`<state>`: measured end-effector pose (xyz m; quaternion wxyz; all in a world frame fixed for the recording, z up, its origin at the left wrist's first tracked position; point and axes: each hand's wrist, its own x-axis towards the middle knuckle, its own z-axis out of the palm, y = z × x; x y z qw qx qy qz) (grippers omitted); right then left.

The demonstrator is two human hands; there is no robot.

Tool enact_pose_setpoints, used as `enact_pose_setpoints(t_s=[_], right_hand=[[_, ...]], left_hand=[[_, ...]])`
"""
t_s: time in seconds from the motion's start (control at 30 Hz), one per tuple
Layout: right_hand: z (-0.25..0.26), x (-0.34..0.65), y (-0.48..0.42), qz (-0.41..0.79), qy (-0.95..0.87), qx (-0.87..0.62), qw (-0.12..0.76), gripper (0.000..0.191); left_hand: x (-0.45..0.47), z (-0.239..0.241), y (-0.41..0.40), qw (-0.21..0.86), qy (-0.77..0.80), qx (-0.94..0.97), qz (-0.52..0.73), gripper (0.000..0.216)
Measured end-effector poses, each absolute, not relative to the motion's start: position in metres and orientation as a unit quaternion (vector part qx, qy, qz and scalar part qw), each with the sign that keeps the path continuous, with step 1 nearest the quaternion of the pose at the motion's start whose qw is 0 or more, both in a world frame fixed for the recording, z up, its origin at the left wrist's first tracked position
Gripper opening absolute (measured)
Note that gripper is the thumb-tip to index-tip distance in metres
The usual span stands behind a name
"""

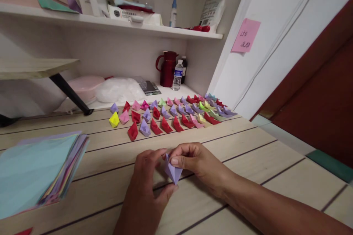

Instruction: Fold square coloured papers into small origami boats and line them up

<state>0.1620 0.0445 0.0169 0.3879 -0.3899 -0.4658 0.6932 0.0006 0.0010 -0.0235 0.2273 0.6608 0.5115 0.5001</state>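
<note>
A small lilac paper boat (173,173), folded to a pointed shape, is held between both hands above the striped tabletop. My right hand (195,159) pinches its upper right side with thumb and curled index finger. From the left, my left hand (147,176) curves around the boat, its index fingertip by the top point and its thumb at the bottom point. Part of the boat is hidden behind the right fingers. Beyond the hands stand rows of folded paper boats (166,125) in red, lilac, pink, yellow and green.
A stack of coloured paper sheets (35,169), light blue on top, lies at the left. Behind the boats are a dark red jug (168,69), a water bottle (178,75) and a white plastic bag (118,90). A black-legged wooden stand (66,90) rises at the back left.
</note>
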Motion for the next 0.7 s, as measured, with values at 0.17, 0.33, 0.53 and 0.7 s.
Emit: enact_pose_setpoints(t_s=[0.17, 0.33, 0.53, 0.7], right_hand=[[0.020, 0.160, 0.041, 0.676, -0.510, -0.392, 0.359, 0.033], [0.024, 0.161, 0.043, 0.705, -0.457, -0.401, 0.366, 0.035], [0.027, 0.165, 0.047, 0.720, -0.422, -0.399, 0.380, 0.036], [0.027, 0.161, 0.042, 0.712, -0.436, -0.396, 0.382, 0.037]], left_hand=[[-0.010, -0.022, 0.009, 0.122, 0.504, 0.702, 0.488, 0.046], [-0.014, -0.009, 0.006, -0.018, 0.466, 0.767, 0.440, 0.051], [-0.010, 0.002, 0.001, -0.134, 0.377, 0.810, 0.428, 0.042], [-0.003, 0.005, 0.002, -0.201, 0.343, 0.821, 0.409, 0.033]])
